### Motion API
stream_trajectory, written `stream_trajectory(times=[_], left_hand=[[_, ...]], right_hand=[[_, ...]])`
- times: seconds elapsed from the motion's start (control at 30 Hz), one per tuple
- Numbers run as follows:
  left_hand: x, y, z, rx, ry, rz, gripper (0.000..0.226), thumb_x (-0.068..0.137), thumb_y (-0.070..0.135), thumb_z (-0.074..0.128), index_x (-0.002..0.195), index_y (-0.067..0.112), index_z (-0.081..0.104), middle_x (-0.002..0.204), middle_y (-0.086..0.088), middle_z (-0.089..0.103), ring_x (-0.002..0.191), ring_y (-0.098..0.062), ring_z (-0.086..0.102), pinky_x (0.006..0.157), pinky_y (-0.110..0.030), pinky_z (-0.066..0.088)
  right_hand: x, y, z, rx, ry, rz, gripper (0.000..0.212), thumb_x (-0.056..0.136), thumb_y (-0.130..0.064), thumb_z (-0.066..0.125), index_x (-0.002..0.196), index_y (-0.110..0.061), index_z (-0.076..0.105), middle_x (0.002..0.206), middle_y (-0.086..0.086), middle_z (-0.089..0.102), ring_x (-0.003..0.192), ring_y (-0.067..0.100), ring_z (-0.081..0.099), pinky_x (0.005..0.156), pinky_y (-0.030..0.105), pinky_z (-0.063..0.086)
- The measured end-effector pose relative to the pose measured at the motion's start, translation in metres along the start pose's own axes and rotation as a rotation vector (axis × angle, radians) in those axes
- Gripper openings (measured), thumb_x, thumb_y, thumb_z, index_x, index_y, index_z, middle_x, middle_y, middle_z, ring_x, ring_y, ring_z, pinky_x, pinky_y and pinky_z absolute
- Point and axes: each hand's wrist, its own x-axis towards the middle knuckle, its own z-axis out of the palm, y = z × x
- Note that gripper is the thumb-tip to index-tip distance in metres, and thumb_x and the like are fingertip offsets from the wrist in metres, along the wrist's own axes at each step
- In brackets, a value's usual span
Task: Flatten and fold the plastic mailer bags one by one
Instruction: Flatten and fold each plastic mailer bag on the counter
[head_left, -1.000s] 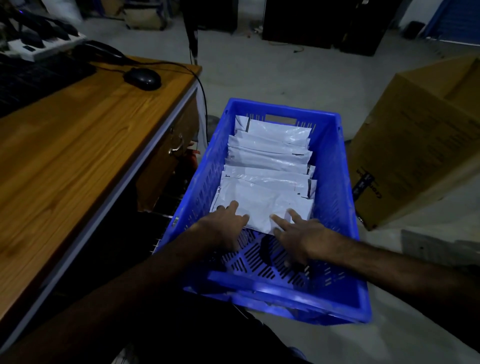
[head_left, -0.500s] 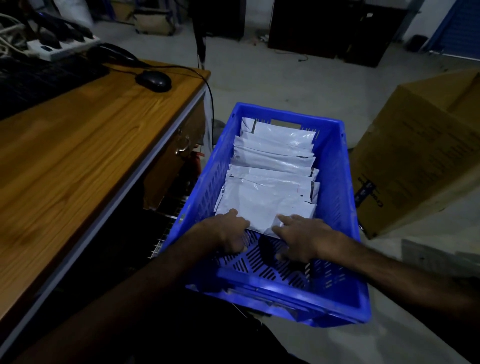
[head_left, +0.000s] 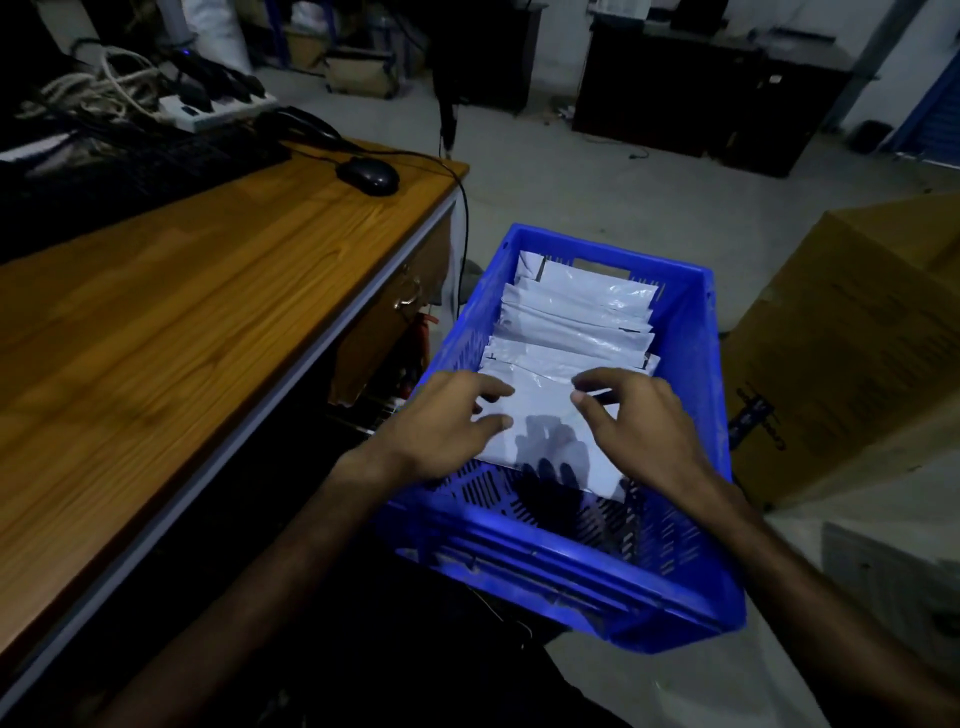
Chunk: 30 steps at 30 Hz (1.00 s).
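Crate: blue slotted plastic crate (head_left: 691, 374) stands beside a wooden desk (head_left: 171, 332).
Mailers: folded white plastic mailer bags (head_left: 576, 322) lie stacked inside, the nearest mailer (head_left: 545, 431) on top.
Left hand (head_left: 441, 431): fingers loosely spread, over that mailer's left edge.
Right hand (head_left: 639, 426): fingers loosely curved over its right side, gripping nothing visible.

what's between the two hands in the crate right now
In the head view, only the nearest white mailer bag lies between the left hand and right hand, inside the blue crate; hand shadows fall across it.
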Motion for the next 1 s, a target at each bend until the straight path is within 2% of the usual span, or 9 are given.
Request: stream_trajectory(times=[0.07,0.2,0.27,0.3,0.37,0.5,0.63,0.83,1.0], left_hand=[[-0.019,0.006,-0.014,-0.085,0.171,0.048,0.034,0.097,0.026,0.072,0.130,0.021,0.072,0.117,0.007,0.074,0.093,0.001,0.068,0.089,-0.029,0.057],[-0.074,0.001,-0.049,-0.155,0.495,0.079,0.022,0.094,0.013,0.073,0.115,0.017,0.079,0.099,0.010,0.075,0.088,0.000,0.070,0.080,-0.019,0.053],[-0.111,-0.010,-0.068,-0.142,0.594,0.054,0.022,0.095,0.014,0.072,0.116,0.017,0.079,0.103,0.008,0.075,0.094,0.000,0.070,0.083,-0.020,0.052],[-0.132,-0.016,-0.076,-0.123,0.634,0.037,0.023,0.096,0.019,0.070,0.117,0.018,0.078,0.107,0.008,0.075,0.098,-0.001,0.069,0.086,-0.025,0.054],[-0.179,-0.024,-0.093,-0.073,0.716,-0.016,0.026,0.097,0.025,0.066,0.119,0.019,0.076,0.113,0.009,0.074,0.105,-0.004,0.069,0.087,-0.034,0.058],[-0.283,-0.029,-0.117,0.061,0.926,-0.194,0.029,0.096,0.027,0.065,0.122,0.019,0.074,0.116,0.009,0.071,0.109,-0.003,0.067,0.088,-0.028,0.057],[-0.391,-0.025,-0.121,0.162,1.164,-0.437,0.023,0.101,0.019,0.069,0.124,0.015,0.073,0.119,0.006,0.070,0.112,-0.006,0.065,0.089,-0.021,0.055],[-0.518,-0.016,-0.107,0.344,1.446,-0.754,0.024,0.099,0.015,0.068,0.122,0.011,0.074,0.119,-0.003,0.070,0.113,-0.017,0.067,0.088,-0.031,0.057],[-0.586,-0.028,-0.112,0.476,1.549,-0.941,0.021,0.099,0.014,0.070,0.119,0.014,0.075,0.116,-0.001,0.070,0.107,-0.015,0.068,0.084,-0.031,0.060]], right_hand=[[-0.005,-0.020,-0.005,0.136,0.066,-0.033,0.020,0.100,-0.037,0.064,0.114,-0.029,0.075,0.109,-0.021,0.074,0.098,-0.003,0.068,0.085,0.042,0.060],[-0.023,-0.078,-0.009,0.421,0.081,-0.132,0.014,0.101,-0.025,0.066,0.111,-0.024,0.076,0.105,-0.019,0.075,0.098,-0.001,0.068,0.080,0.025,0.056],[-0.033,-0.112,-0.005,0.513,0.058,-0.241,0.014,0.101,-0.020,0.066,0.111,-0.022,0.076,0.106,-0.015,0.075,0.098,0.002,0.069,0.078,0.017,0.052],[-0.038,-0.130,-0.001,0.549,0.038,-0.305,0.015,0.101,-0.017,0.066,0.112,-0.019,0.076,0.108,-0.013,0.076,0.099,0.003,0.069,0.080,0.015,0.051],[-0.048,-0.167,0.011,0.618,-0.013,-0.429,0.016,0.102,-0.014,0.065,0.113,-0.016,0.076,0.109,-0.010,0.076,0.100,0.005,0.070,0.084,0.020,0.053],[-0.071,-0.243,0.044,0.804,-0.239,-0.602,0.016,0.103,-0.017,0.064,0.116,-0.019,0.074,0.112,-0.005,0.075,0.106,0.012,0.071,0.088,0.036,0.059],[-0.112,-0.325,0.079,0.948,-0.537,-0.748,0.018,0.103,-0.016,0.064,0.112,-0.029,0.072,0.113,-0.008,0.074,0.106,0.008,0.070,0.080,0.022,0.056],[-0.182,-0.424,0.131,1.013,-0.847,-1.017,0.017,0.103,-0.018,0.063,0.118,-0.025,0.071,0.116,-0.008,0.072,0.108,0.007,0.067,0.082,0.019,0.052],[-0.237,-0.496,0.177,0.980,-1.008,-1.160,0.019,0.104,-0.023,0.062,0.121,-0.023,0.072,0.118,-0.012,0.070,0.108,0.005,0.065,0.084,0.037,0.060]])
